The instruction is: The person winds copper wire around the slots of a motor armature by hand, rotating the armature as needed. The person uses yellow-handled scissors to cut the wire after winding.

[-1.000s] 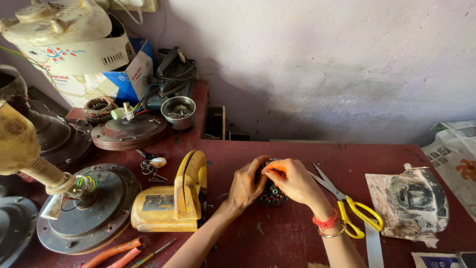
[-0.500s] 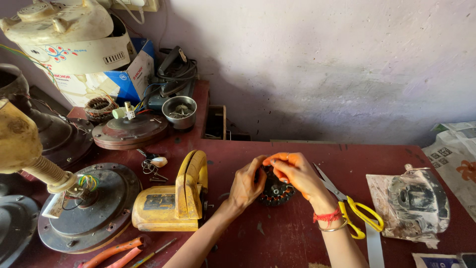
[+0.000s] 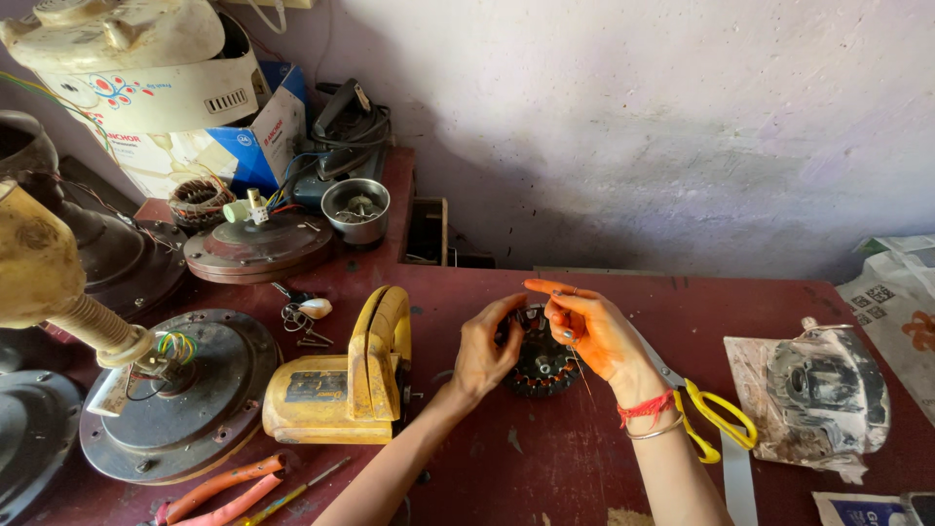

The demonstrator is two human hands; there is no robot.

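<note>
While both wrists bend inward, I log: left hand (image 3: 484,351) cupping the motor stator (image 3: 542,363); right hand (image 3: 594,329) above it, fingers pinched, contents unclear.

Left of the hands, a yellow power tool (image 3: 341,380) is lying on the red bench (image 3: 545,458), with a round fan motor housing (image 3: 180,394) sitting beyond it. Right of the hands, yellow-handled scissors (image 3: 716,419) are resting near a grey metal casting (image 3: 828,390) on paper. A small steel bowl (image 3: 355,209) is standing farther back.
</note>
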